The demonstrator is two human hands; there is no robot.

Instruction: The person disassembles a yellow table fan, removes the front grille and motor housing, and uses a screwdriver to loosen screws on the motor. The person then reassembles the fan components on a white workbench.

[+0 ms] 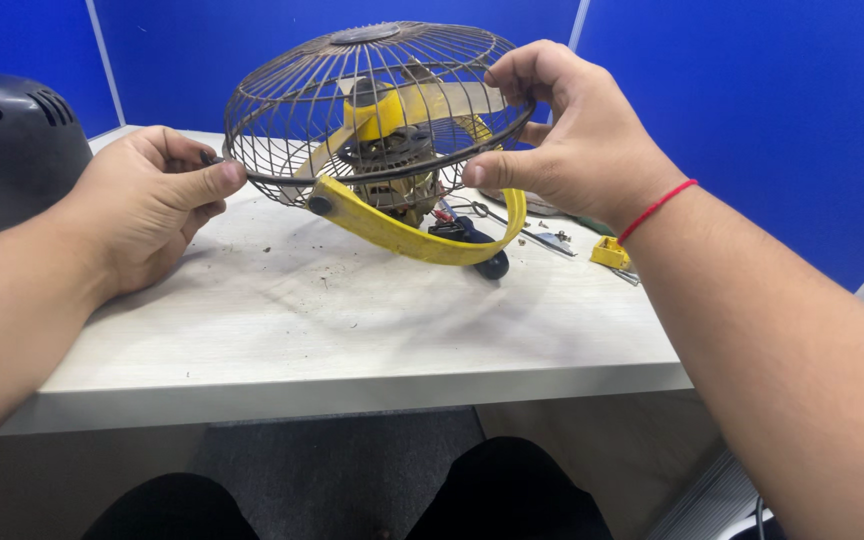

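- A blue partition wall (pixel 732 120) closes off the far side of the scene, behind everything else.
- The pale grey table (pixel 282 330) runs from the near edge to that wall; its top is dusty and flecked with dark crumbs of dirt.
- A dark rounded plastic housing (pixel 7 150) with vent slots sits at the table's far left corner, well apart from the hands.
- The fan (pixel 377 130), a dark, rusty wire cage around yellow blades and a grimy motor, is held above the middle of the table, tilted, with its curved yellow bracket (pixel 402 232) hanging beneath the cage.
- The left hand (pixel 147 205) is closed on the left rim of the cage, thumb and forefinger pinching the wire.
- The right hand (pixel 562 130) grips the right rim, fingers curled over the top wires and thumb pressed under the edge; a red string bracelet (pixel 657 208) circles that wrist.
- A small black knob (pixel 492 265) sits at the lower end of the bracket, touching the table.
- A small yellow block (pixel 610 252) lies near the right forearm, beside scattered metal bits (pixel 552 240) too small to identify.
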